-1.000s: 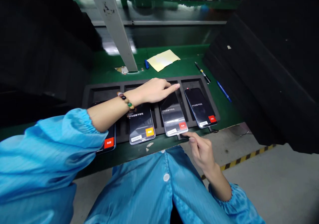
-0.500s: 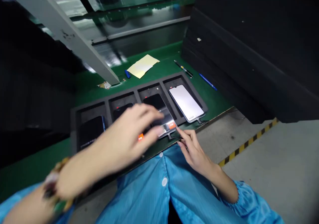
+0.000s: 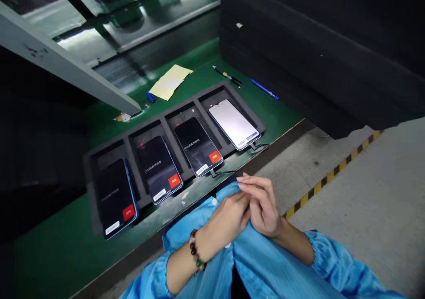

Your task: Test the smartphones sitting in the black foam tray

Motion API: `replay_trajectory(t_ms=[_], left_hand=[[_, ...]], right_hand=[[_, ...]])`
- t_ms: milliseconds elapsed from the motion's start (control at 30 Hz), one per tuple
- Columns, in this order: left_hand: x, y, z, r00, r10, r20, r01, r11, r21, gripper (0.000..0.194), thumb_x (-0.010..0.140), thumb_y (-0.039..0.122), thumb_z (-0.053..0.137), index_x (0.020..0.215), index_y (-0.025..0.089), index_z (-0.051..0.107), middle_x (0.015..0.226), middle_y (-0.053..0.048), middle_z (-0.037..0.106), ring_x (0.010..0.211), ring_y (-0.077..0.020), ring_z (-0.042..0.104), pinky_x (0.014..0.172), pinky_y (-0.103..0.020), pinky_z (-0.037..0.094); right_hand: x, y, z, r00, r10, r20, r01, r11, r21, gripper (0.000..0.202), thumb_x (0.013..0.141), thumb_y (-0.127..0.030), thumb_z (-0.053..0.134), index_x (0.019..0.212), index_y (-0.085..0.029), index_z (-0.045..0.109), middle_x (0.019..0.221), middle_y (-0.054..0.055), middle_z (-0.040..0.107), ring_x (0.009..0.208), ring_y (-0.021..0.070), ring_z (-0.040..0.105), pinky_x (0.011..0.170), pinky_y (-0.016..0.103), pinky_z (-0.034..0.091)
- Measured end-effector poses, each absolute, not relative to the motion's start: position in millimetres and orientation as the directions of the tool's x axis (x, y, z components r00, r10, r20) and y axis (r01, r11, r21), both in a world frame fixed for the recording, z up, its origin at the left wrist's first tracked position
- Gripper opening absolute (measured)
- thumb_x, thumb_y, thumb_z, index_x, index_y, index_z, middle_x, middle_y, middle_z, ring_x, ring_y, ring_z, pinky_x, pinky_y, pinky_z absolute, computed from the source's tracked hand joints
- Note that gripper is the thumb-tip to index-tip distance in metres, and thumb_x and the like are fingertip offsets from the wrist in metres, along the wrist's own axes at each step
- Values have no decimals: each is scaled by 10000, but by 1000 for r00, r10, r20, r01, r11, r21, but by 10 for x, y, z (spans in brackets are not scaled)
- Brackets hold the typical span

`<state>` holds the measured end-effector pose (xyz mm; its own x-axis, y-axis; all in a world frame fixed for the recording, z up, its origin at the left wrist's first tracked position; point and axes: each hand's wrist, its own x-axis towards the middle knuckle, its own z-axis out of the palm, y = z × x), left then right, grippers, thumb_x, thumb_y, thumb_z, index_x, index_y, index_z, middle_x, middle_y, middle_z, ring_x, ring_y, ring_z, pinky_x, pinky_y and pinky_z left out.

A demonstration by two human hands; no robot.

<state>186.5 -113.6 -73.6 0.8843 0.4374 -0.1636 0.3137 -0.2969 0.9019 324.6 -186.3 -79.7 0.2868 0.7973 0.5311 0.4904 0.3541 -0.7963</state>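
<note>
My left hand [image 3: 230, 212] and my right hand [image 3: 265, 208] meet over my lap, just off the bench edge. The left fingers curl in under the right ones, whose tips lie across them; both look closed, and whatever is between them is hidden. A thin black cable [image 3: 226, 172] leads from the bottom of a dark-screened smartphone [image 3: 198, 146] toward my hands. Left of it lie a second dark smartphone [image 3: 159, 168] and a third one [image 3: 114, 195], each showing a red box. On the right, a smartphone [image 3: 235, 124] with a lit white screen has a short cable [image 3: 259, 147] plugged in.
The phones lie in the compartments of a dark grey foam tray [image 3: 162, 133] on a green bench [image 3: 282, 122]. Behind it are yellowish paper [image 3: 171, 82], a blue cap [image 3: 150, 97], a black pen [image 3: 227, 75] and a blue pen [image 3: 264, 89]. A grey post [image 3: 76, 68] rises at left.
My left hand has drawn back from above the phones to join my right hand. The third phone's screen has changed, and the view has shifted.
</note>
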Motion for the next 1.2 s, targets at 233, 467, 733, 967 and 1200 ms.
replay_trajectory(t_ms=[233,467,733,967,1200], left_hand=[[1730,-1065,-694,870,460,-179,324,-258,910,362,1140,404,440,1071,210,738,1048,-100,773,1011,-242,735,949,-399,617],[1624,-1114,-616,839,466,-281,407,-194,892,528,1153,536,373,1025,199,759,1039,-94,789,946,-228,727,925,-391,628],[1348,-876,-171,845,398,-357,483,-281,830,359,1132,480,513,1152,244,783,1078,-69,794,1037,-227,744,1020,-379,625],[643,12,762,602,756,-258,737,-400,545,307,1009,558,662,1304,523,738,1271,54,791,1123,-332,755,990,-514,630],[571,1086,486,610,772,-181,777,-536,331,707,1057,773,415,1457,249,671,1333,-26,733,1175,-295,617,1172,-554,452]], right_hand=[[3420,-1877,-776,179,942,283,154,258,-954,384,1066,-490,705,1329,-214,753,1161,107,827,1129,242,770,1008,409,646],[3498,-1824,-739,-12,940,340,91,340,-936,285,1130,-308,608,1344,-182,749,1223,116,814,1206,221,725,1067,437,611],[3535,-1703,-577,-55,927,371,33,373,-927,124,1118,-272,630,1148,-181,709,1117,86,815,1129,197,768,1025,384,636],[3454,-1570,-336,-188,951,243,375,299,-877,190,1157,-316,561,1195,-205,711,1021,27,811,892,152,786,783,285,615],[2852,-1268,-322,-421,883,210,705,464,-536,345,1186,-349,474,1112,-178,765,959,49,805,768,176,754,558,344,448]])
